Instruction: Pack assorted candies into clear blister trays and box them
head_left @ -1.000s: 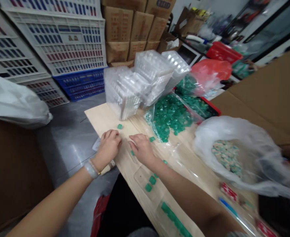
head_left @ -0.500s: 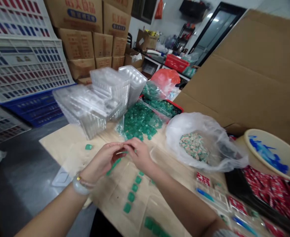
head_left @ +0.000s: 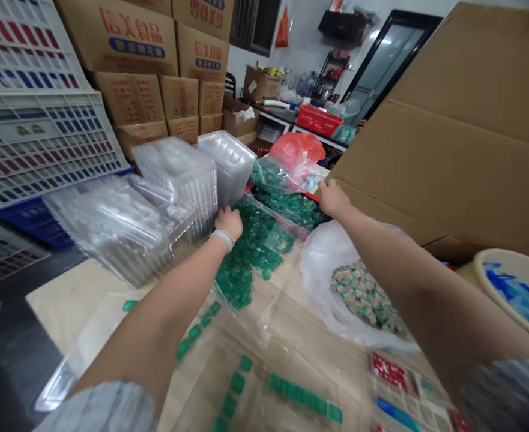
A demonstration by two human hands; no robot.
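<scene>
My left hand [head_left: 229,223] has its fingers curled at the left side of a heap of glossy green square pieces [head_left: 250,240], by the stacked clear plastic trays [head_left: 178,174]; what it grips is hidden. Farther right, my right hand [head_left: 334,198] closes on the right corner of a black tray with a red rim [head_left: 309,195], which holds more green pieces. Clear plastic film [head_left: 264,321] lies in front of the heap. Closer to me, a row of green squares [head_left: 304,396] and two slanting lines of them lie on the table.
A white plastic bag [head_left: 318,270] of small green-and-beige pieces stands right, beside a cream tub [head_left: 484,264]. Small red-and-white packs [head_left: 388,371] lie at the front right. A cardboard sheet [head_left: 462,120] rises on the right; crates [head_left: 43,132] and cartons [head_left: 133,36] stand left.
My hands were together above the near side of the green heap. They have separated and reached forward, left to the heap's side and right to the tray's corner. The view has shifted.
</scene>
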